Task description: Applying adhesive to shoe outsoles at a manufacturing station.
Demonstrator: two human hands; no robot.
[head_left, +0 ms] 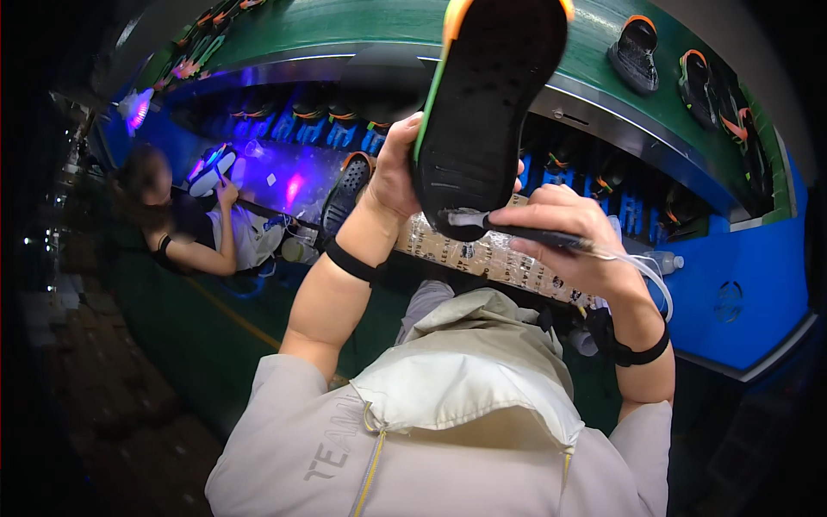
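Note:
A large black shoe with green and orange edging is held up in front of me, its underside facing me. My left hand grips its left edge near the lower end, partly hidden behind it. In my right hand is a brush with a black handle, from which a clear tube runs back past my wrist. The pale bristles touch the lower end of the shoe's underside, where a wet-looking whitish patch shows. Another black shoe with holes stands on the bench, left of my left forearm.
Ahead runs a green conveyor belt carrying shoes. Below it, more shoes sit on blue holders. Patterned cardboard covers the bench edge. A clear bottle lies at right by a blue panel. A co-worker sits at left under purple light.

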